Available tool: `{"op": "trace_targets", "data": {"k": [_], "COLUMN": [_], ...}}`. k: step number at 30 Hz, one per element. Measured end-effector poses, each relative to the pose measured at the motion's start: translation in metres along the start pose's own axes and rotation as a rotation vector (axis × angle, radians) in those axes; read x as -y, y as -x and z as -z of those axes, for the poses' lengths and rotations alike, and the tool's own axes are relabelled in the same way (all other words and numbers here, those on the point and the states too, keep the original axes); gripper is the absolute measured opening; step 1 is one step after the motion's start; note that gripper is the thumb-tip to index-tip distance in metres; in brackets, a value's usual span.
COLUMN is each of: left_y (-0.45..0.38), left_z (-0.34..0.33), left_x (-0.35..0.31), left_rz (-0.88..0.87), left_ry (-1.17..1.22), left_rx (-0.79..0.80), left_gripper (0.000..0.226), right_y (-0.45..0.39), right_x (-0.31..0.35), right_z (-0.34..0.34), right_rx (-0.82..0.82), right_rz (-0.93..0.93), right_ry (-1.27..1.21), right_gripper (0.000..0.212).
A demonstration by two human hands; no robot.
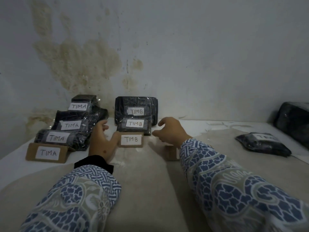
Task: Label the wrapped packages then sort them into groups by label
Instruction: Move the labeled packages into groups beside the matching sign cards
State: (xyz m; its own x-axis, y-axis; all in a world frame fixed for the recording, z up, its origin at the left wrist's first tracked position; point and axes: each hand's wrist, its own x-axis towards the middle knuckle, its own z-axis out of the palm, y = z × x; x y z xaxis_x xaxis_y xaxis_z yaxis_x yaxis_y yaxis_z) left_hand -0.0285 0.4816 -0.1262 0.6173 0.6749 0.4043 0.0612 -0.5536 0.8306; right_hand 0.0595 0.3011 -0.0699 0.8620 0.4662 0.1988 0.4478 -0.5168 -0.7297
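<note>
Three dark wrapped packages labelled TIM A point(71, 125) lie in a row at the left behind a cardboard sign TIM A point(47, 153). In the middle, a large TIM B package point(136, 111) and a smaller TIM B package point(135, 124) sit behind a cardboard sign TIM B point(131, 139). My left hand point(100, 141) hovers left of that sign, its thumb touching the sign's left edge, fingers loosely curled. My right hand point(168, 131) hovers right of the small TIM B package, fingers curved, holding nothing. Another labelled package point(262, 144) lies at the right.
A big dark wrapped bundle point(294, 119) rests at the far right against the wall. A small cardboard piece point(172, 153) sits partly hidden behind my right forearm. A stained wall point(150, 56) closes the back. The surface is a pale cloth-covered table point(150, 181).
</note>
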Motion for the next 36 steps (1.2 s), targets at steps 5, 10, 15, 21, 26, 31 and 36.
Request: {"op": "trace_targets", "data": {"k": [5,10,15,21,26,31,36], "left_y": [0.027,0.058,0.102,0.176,0.226,0.244,0.251], "left_z": [-0.014,-0.060,-0.131,-0.219,-0.263,-0.290,-0.312], "left_x": [-0.034,-0.111,-0.196,-0.283,-0.321,-0.334,-0.338], "left_rz": [-0.088,-0.227,-0.422,-0.424,-0.252,-0.076,0.013], "left_ry": [-0.035,0.063,0.129,0.214,0.369,0.419,0.408], "left_rx": [-0.123,-0.022,0.230,0.644,0.772,0.844,0.824], "left_gripper": [0.037,0.033,0.027,0.024,0.025,0.037,0.056], "right_y": [0.011,0.042,0.082,0.144,0.180,0.194,0.203], "right_x": [-0.020,-0.048,-0.092,-0.154,-0.202,-0.224,-0.230], "right_z": [0.050,0.123,0.207,0.297,0.330,0.326,0.313], "right_rx": [-0.089,-0.192,-0.362,-0.522,-0.363,-0.414,-0.572], "right_rz": [-0.031,-0.087,-0.156,-0.295,-0.423,-0.321,-0.268], "right_ry": [0.050,0.087,0.182,0.421,0.608,0.646,0.604], "right_gripper": [0.038,0.033,0.027,0.023,0.058,0.062,0.054]}}
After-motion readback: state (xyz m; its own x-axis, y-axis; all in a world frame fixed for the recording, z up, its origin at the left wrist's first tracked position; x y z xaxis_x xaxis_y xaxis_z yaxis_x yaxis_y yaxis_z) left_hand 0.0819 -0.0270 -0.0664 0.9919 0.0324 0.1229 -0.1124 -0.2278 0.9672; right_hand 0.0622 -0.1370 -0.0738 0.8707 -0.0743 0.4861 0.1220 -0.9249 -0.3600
